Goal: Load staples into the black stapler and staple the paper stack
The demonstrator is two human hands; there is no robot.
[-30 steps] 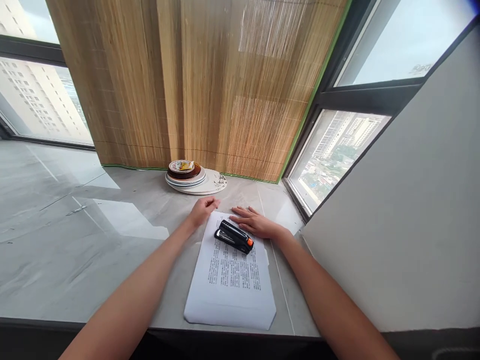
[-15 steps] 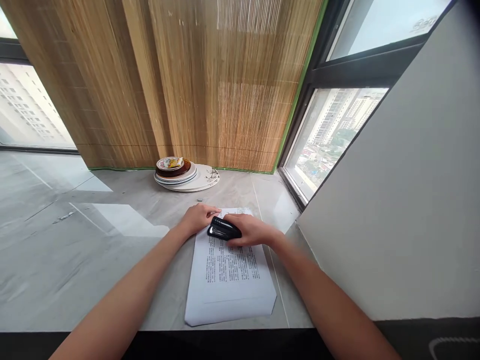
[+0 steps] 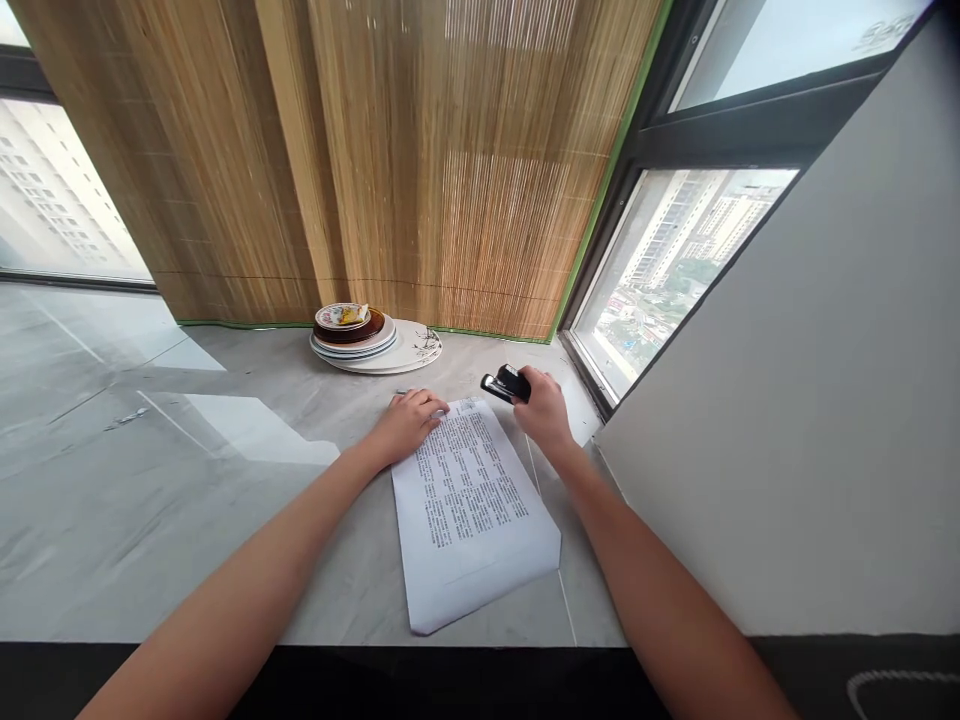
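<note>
A printed sheet of paper (image 3: 472, 490), perhaps the top of a thin stack, lies on the grey marbled surface, its near corners slightly folded or curled. My left hand (image 3: 407, 427) rests over its upper left edge, fingers lying on the paper; the thumb is hidden. Off the sheet's upper right corner, my right hand (image 3: 546, 408) grips a black stapler (image 3: 507, 384). The stapler's jaw end points left and stands a little apart from the paper, its arms partly spread. My fingers cover its rear part.
Several stacked plates (image 3: 352, 345) sit at the back against a bamboo blind (image 3: 390, 200), with an oval plate (image 3: 412, 345) under them. A white wall (image 3: 787, 420) and a window (image 3: 675, 270) bound the right side. The surface's front edge (image 3: 337, 646) is close to me.
My right hand has moved the stapler off the paper, up and to the right. The paper has turned slightly, its near end shifting right. My left hand has flattened somewhat on its edge.
</note>
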